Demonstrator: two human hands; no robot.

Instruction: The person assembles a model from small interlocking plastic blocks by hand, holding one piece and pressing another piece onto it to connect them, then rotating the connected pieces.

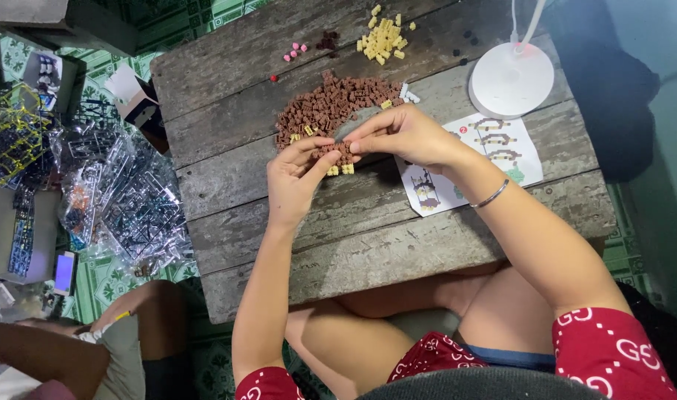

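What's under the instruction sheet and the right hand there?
The instruction sheet lies flat on the wooden table, partly under the lamp base. The right hand and its wrist cover the sheet's left edge, so that part stays hidden.

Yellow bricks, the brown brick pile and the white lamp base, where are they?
Yellow bricks point(383, 38), head view, middle of the heap.
Brown brick pile point(331, 107), head view, centre of the pile.
White lamp base point(510, 80), head view, flat round top.

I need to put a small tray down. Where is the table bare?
Bare planks lie on the wooden table left of the brown brick pile, and along the near edge below both hands. Crowded: yellow bricks, lamp base, instruction sheet.
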